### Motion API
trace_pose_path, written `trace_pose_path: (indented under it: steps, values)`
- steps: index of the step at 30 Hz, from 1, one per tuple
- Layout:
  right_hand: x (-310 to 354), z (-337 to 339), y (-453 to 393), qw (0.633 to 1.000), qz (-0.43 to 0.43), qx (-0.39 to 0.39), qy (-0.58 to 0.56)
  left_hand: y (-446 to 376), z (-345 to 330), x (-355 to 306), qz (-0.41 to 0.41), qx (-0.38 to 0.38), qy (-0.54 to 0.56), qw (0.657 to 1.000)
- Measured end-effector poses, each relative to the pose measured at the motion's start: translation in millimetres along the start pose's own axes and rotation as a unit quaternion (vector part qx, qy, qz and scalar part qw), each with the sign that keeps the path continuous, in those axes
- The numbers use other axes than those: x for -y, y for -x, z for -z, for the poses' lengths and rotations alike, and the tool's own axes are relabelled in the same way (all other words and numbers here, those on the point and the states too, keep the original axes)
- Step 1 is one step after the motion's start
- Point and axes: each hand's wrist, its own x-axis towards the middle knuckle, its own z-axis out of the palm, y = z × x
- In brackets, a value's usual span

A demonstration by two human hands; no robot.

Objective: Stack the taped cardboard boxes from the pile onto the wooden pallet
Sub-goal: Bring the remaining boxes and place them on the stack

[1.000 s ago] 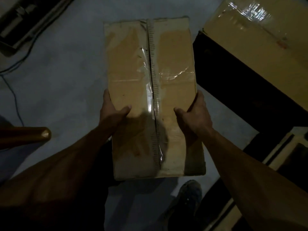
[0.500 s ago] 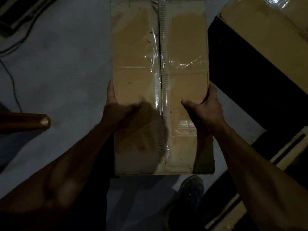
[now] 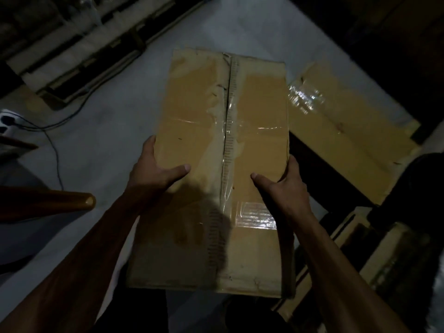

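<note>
Fingers (image 3: 150,150) still round box (image 3: 228,140), now lower

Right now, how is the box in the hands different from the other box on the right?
The held box is up in the air, gripped at its sides by the left hand and right hand; the right box lies lower with no hand on it. The held box shows its whole top; the right box is partly hidden behind it. The held box looks bigger, being nearer the camera. Both are brown cardboard with shiny clear tape.
</note>
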Motion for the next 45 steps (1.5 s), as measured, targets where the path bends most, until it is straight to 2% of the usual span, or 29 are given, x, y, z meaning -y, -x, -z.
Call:
trace_pose_path:
  steps: [11, 17, 24, 29, 34, 45]
  values:
    - [198.3, 121.9, 119.6, 0.997, 0.016, -0.071, 0.017, 89.9, 143.2, -199.3, -0.082, -0.014, -0.001, 0.996]
    - [284.4, 127.3, 149.3, 0.991, 0.014, -0.134, -0.005, 76.5, 220.8, -270.5, -0.133, -0.001, -0.005, 0.991]
    - [355.8, 123.5, 143.9, 0.986, 0.026, -0.162, -0.027, 46.1, 276.9, -325.5, -0.182, 0.011, 0.029, 0.983]
    - [392.6, 134.1, 107.5, 0.985, 0.033, -0.169, -0.032, 3.6, 285.5, -362.4, -0.175, 0.025, 0.037, 0.984]
    - [425.5, 153.7, 31.1, 0.981, 0.03, -0.188, -0.047, -69.0, 268.5, -411.0, -0.179, 0.029, 0.042, 0.982]
    - [525.3, 248.3, -157.8, 0.979, 0.042, -0.192, -0.062, -240.7, 227.4, -572.3, -0.215, 0.04, 0.065, 0.974]
